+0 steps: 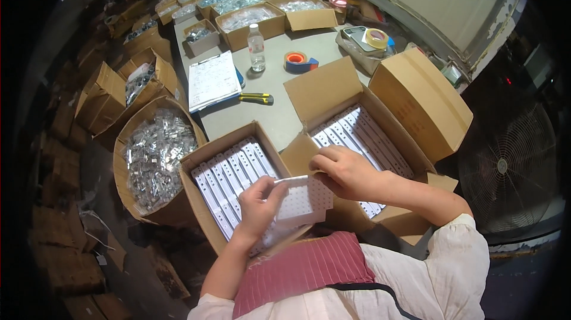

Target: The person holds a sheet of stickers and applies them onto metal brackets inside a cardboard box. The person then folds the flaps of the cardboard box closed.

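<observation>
A whitish, partly see-through sheet with rows of small dots [306,204] hangs between my hands. It may be a plastic bag, but I cannot tell. My left hand [259,204] is closed on its upper left edge, thumb on top. The fingers of my right hand [345,168] pinch its upper right corner. Beneath it stands an open carton [196,192] packed with white strips [235,168] that have dark holes. A second open carton [380,115], under my right hand and forearm, holds rows of similar strips [380,141].
A carton of bagged metal parts [157,159] stands left. On the table [273,124] are a clipboard [214,82], yellow-black utility knife [257,99], bottle [256,49] and tape dispenser [300,63]. A closed carton [425,103] and fan [502,165] stand right. Several filled cartons [250,22] line the back.
</observation>
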Demonstrator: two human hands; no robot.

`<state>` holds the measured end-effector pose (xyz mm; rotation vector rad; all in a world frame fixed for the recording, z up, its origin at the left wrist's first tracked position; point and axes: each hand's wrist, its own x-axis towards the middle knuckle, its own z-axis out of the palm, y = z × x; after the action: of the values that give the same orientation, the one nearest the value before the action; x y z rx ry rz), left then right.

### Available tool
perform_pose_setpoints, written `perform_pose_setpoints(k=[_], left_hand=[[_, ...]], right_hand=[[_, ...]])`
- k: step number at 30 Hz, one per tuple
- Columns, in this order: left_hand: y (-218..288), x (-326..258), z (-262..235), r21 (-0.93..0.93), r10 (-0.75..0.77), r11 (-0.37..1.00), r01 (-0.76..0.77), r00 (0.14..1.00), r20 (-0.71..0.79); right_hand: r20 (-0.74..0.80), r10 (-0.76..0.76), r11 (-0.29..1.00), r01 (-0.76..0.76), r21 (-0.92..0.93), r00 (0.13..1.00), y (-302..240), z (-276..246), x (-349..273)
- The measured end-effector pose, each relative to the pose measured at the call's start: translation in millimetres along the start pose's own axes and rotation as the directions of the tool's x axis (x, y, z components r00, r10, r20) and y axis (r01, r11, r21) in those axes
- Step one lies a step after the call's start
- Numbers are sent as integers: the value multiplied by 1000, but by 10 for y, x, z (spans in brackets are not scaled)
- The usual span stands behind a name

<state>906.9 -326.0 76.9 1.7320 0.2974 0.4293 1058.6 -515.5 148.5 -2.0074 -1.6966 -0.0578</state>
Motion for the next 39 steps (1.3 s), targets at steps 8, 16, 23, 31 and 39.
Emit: perform_pose_setpoints(k=[8, 16, 23, 31, 39], left_hand=[[-10, -5, 23, 44, 52, 998, -53, 998, 21], [-61, 33, -20, -40, -105, 994, 105, 994, -4], [-29, 81, -13, 83, -29, 996, 27, 999, 24], [-26, 78, -48, 100, -16, 995, 16, 1000, 3], [-16, 107, -83, 118, -6, 993, 7, 1000, -12]], right_hand=[[51, 9, 999, -7, -46, 999, 25, 78, -42], [50, -336, 901, 337, -272, 940, 314, -14, -241], [358, 371, 903, -244, -353, 857, 1686, -566, -1047], [552, 376, 927, -289, -241, 745, 1741, -462, -1079], [566, 403, 914, -281, -293, 720, 1743, -478, -1114]])
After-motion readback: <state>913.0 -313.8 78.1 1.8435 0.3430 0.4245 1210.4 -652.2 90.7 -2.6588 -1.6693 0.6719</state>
